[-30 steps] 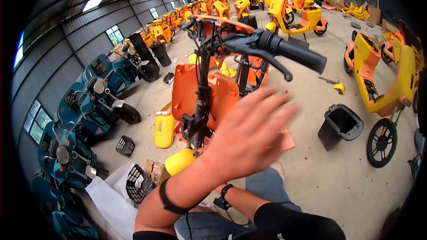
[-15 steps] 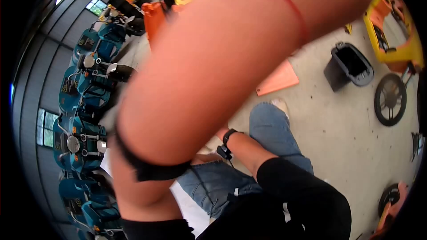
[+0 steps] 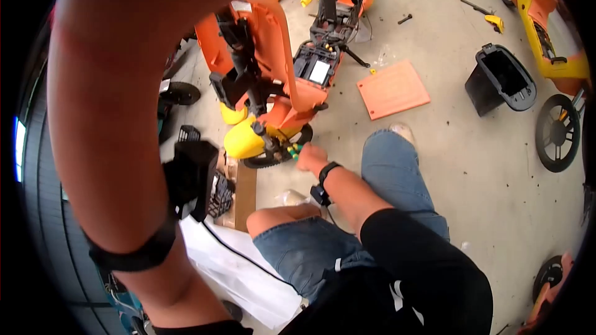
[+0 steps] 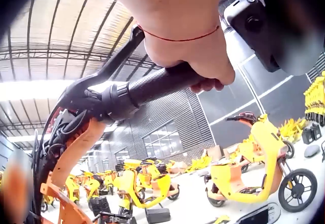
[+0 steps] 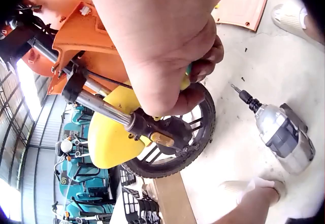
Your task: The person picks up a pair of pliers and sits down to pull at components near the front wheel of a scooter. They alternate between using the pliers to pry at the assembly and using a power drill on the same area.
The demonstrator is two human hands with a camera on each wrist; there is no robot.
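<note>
In the left wrist view, my left hand (image 4: 195, 61) curls round the black handlebar grip (image 4: 157, 85) of an orange scooter, beside its brake lever (image 4: 114, 64). Only the left forearm shows in the head view. Low by the scooter's front wheel (image 5: 209, 122), my right hand (image 3: 311, 157) holds a green-and-yellow handled tool (image 3: 294, 151); its working end is hidden. The tool is close to the lower end of the fork (image 5: 109, 110), next to the yellow front fender (image 5: 109, 140).
A cordless drill (image 5: 284, 135) lies on the floor by my feet. An orange panel (image 3: 394, 90) and a black bin (image 3: 481, 90) are to the right. Cardboard (image 3: 246, 195) and a black basket (image 3: 221, 197) lie at the left. Another yellow scooter (image 3: 546, 25) stands at far right.
My left hand, earlier blurred in front of the handlebar, has gone up and now grips it. The head view has tilted down, bringing the front wheel and right hand into sight.
</note>
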